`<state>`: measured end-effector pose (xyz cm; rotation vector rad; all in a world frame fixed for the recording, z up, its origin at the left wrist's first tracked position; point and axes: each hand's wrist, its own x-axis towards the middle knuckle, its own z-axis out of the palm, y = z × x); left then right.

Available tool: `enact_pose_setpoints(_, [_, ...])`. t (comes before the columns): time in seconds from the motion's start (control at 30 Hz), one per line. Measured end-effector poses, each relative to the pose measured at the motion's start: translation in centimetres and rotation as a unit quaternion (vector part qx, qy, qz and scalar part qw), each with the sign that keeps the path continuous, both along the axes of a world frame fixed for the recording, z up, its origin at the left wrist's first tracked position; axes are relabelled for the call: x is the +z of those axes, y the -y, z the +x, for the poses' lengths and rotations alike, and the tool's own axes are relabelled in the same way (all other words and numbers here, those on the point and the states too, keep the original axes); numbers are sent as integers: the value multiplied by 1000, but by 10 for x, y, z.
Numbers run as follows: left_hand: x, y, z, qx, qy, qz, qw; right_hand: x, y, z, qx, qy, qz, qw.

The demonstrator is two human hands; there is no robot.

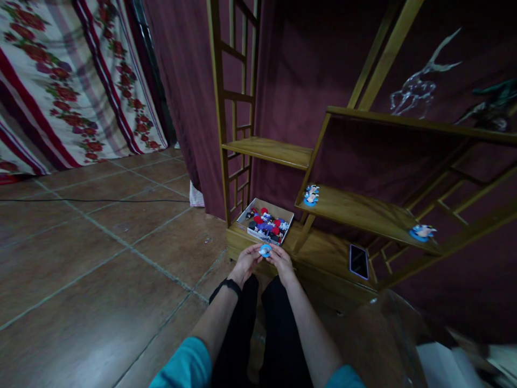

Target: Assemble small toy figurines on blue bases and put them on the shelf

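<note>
Pinching a blue-based figurine (265, 250) between left hand (245, 264) and right hand (283, 263) | box (279, 210) of other figurines (266, 225) just beyond the grip; shelf (359, 212) up to its right | so light a hold could slip, I'd say, dropping it to the tiled floor (149, 280)

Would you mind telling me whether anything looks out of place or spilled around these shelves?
Mildly odd: a phone lies on the lowest board, while small blue-based figurines sit on the shelf above. The pieces in the open box are jumbled together, but none visibly spilled. I see no clear damage.
</note>
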<state>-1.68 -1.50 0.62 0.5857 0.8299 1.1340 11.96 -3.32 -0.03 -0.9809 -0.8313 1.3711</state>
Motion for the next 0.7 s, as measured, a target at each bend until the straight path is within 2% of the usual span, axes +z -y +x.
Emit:
enact_pose_setpoints(0.17, [1,0,2,-3,4,15,1000,-1,0,2,6,-25,-4,1000])
enact_pose_setpoints(0.47, [3,0,1,-30,4,-5,1000,7,0,1,15,-25,-32,999])
enact_pose_setpoints(0.7, [0,0,-1,-30,1,18,999,5,0,2,12,-29,-34,999])
